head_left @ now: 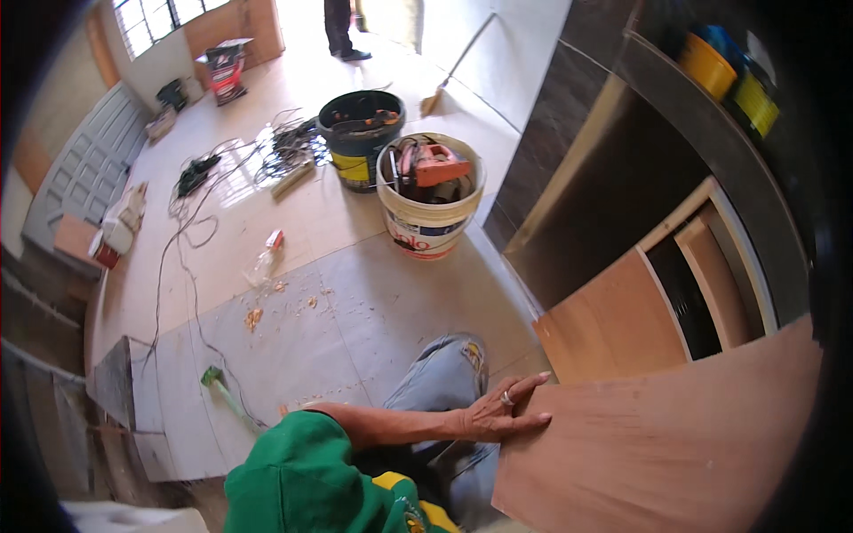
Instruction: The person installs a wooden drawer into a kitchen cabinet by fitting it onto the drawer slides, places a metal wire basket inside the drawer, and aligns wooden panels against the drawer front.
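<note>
My left hand (508, 413), with a ring on one finger, holds the left edge of a reddish-brown plywood panel (657, 435). Two of its digits show at the panel's edge; the rest are hidden. My right hand is out of sight. Just beyond the panel stands a wooden cabinet frame (680, 218) under a dark counter (711, 133). A lighter plywood piece (613, 320) covers part of that frame, and a curved-looking wooden slat (715, 275) stands within its opening. My bent knee (444, 369) in torn jeans is beside the hand.
A white bucket (431, 218) holds a red power tool (435, 166); a dark bucket (360, 133) stands behind it. Cords (187, 231), wood shavings (253, 317) and a green-headed tool (222, 391) lie on the floor. A broom (435, 99) leans farther back, near a person's legs (340, 31).
</note>
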Available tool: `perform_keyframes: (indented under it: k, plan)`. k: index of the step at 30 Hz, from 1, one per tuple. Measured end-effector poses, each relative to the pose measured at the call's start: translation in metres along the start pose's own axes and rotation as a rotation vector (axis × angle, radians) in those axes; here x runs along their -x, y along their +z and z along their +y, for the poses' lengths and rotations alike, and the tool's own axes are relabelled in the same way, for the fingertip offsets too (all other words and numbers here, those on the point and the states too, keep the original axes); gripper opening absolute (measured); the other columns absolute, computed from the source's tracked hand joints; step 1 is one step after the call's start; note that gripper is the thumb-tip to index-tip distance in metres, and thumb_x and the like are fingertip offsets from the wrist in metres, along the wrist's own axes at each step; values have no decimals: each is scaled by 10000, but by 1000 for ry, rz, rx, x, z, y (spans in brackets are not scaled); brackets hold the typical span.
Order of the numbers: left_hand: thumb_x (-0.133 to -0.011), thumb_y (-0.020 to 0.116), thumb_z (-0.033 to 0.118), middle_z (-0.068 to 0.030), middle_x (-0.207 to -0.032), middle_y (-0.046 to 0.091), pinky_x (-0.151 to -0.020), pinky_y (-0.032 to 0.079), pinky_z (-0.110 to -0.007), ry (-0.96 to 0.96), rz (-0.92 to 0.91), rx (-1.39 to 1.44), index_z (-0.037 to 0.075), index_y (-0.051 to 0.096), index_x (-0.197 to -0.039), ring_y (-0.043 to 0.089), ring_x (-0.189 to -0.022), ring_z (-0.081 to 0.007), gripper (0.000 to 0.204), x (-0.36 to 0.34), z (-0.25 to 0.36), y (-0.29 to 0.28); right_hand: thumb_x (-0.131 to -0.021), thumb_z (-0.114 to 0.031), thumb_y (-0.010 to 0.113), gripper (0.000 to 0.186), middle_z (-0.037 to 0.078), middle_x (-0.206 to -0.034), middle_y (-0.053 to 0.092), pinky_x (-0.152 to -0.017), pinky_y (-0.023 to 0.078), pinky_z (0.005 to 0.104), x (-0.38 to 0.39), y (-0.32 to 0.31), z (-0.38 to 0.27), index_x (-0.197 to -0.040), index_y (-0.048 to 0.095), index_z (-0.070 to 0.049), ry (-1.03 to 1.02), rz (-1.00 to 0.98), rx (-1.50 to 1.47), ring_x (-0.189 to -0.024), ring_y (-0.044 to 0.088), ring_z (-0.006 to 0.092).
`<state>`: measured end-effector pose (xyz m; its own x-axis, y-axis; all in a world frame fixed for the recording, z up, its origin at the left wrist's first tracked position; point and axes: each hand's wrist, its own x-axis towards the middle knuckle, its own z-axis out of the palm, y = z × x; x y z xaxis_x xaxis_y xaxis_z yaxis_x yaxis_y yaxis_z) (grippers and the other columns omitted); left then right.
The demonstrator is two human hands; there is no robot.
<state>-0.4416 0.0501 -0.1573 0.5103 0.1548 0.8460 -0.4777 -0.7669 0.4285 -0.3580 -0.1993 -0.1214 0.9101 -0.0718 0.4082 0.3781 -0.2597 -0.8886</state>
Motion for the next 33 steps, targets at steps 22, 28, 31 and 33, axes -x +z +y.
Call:
perform_keyframes:
  k: [22,28,31,33]
  plan:
    - [-736,718,582,-139,-1001,665,-832,502,-334,-2010,317,218,-1,643,-1080,637,-936,-225,681,1,32,-74,-894,-133,476,475,175,-1285,503,-1034,381,404,-19,167,-3,-1321,415,65,686,-948,-441,-1191,483,270]
    - [-755,591,679,-299,-998,635,-888,477,-450,-2169,109,-247,-93,628,-1038,622,-979,-410,823,-18,79,-100,-941,-322,402,545,175,-1341,479,-1050,365,429,8,149,5,-1343,400,47,1369,-1018,-637,-1211,474,317]
    - [-752,645,600,-279,-1044,637,-898,481,-441,-2390,95,-233,-93,620,-1063,618,-1005,-413,760,-44,119,-130,-941,-301,388,512,178,-1318,504,-1041,375,432,34,128,-61,-1306,439,54,1730,-972,-608,-1198,486,333]
    - [-738,640,620,-302,-1047,627,-902,477,-446,-2487,16,-247,-89,619,-1057,614,-1011,-420,778,-30,146,-131,-961,-324,341,533,190,-1343,486,-1070,351,416,49,102,-74,-1323,428,58,1611,-992,-292,-1219,476,331]
